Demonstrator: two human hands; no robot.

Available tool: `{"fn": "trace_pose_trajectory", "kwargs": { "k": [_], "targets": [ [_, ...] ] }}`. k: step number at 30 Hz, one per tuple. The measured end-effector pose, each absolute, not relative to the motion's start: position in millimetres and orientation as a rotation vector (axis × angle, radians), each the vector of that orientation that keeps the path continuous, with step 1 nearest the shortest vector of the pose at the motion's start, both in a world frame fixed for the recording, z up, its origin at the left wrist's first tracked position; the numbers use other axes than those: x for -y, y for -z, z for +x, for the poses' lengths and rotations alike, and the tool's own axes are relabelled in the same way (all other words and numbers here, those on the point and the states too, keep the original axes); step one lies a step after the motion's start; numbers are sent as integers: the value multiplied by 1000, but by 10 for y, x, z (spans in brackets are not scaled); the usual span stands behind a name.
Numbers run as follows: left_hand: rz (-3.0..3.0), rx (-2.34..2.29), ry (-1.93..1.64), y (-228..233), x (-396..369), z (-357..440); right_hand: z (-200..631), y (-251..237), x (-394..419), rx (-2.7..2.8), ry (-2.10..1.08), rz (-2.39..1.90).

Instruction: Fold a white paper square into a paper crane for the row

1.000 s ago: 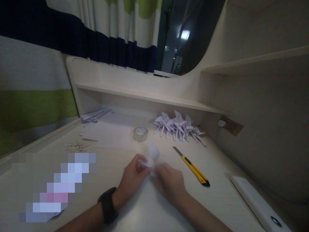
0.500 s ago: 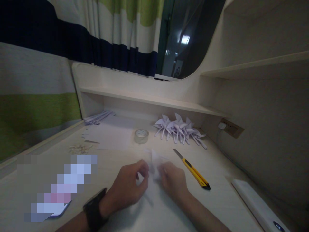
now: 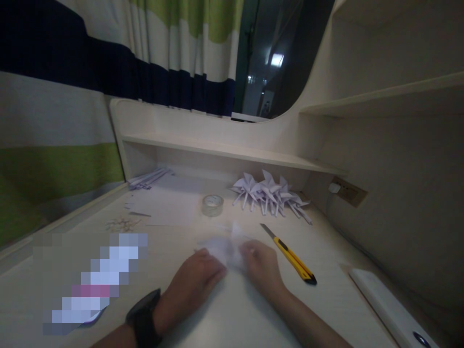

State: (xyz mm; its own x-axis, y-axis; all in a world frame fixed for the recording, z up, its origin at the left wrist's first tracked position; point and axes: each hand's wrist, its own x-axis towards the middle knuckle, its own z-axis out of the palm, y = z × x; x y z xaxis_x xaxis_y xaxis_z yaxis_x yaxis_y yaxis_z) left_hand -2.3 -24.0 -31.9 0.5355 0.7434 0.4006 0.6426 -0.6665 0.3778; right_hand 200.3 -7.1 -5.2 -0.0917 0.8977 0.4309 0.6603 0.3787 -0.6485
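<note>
A white paper pinwheel (image 3: pixel 217 249), blurred by motion, is between my two hands above the desk. My left hand (image 3: pixel 195 282), with a black watch on the wrist, has its fingers closed on the left part of the paper. On the other side my right hand (image 3: pixel 264 268) pinches the same paper, its fingers curled. One pointed blade sticks up between the hands. Behind them stands a roll of clear tape (image 3: pixel 212 206). To the right of my right hand lies a yellow utility knife (image 3: pixel 293 258) with its blade out.
Finished paper pinwheels (image 3: pixel 268 191) lie in a group at the back right. White paper sheets (image 3: pixel 170 200) and rolled paper sticks (image 3: pixel 150 178) are at the back left. Small pale pieces (image 3: pixel 123 224) lie near a pixelated object (image 3: pixel 96 280). A white device (image 3: pixel 387 304) stands at right.
My left hand has gone from a loose curl beside the paper to gripping its left part, which now spreads out leftward. My right hand stays nearly in place.
</note>
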Motion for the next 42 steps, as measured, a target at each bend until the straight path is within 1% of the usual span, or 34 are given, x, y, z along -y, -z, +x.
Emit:
{"fn": "trace_pose_trajectory", "kwargs": {
  "k": [4, 7, 10, 15, 23, 30, 42],
  "targets": [
    [2170, -1398, -834, 163, 256, -34, 1989, 62, 65, 1784, -440, -1314],
    [1833, -1401, -892, 26, 246, 10, 1975, 63, 75, 1761, -463, -1257],
    [1624, -1380, -929, -50, 210, 65, 1963, 61, 93, 1722, -446, -1204],
    [1586, -1291, -945, -3, 111, 105, 1953, 39, 115, 1712, -451, -1187],
    [1571, -1131, -806, 96, -47, 121, 1978, 59, 66, 1713, -540, -1212],
    [1431, -1111, -835, 117, -16, 161, 1982, 42, 50, 1765, -473, -1111],
    [1345, -1090, -905, 277, -14, 224, 1977, 81, 12, 1788, -582, -1089]
  ]
}}
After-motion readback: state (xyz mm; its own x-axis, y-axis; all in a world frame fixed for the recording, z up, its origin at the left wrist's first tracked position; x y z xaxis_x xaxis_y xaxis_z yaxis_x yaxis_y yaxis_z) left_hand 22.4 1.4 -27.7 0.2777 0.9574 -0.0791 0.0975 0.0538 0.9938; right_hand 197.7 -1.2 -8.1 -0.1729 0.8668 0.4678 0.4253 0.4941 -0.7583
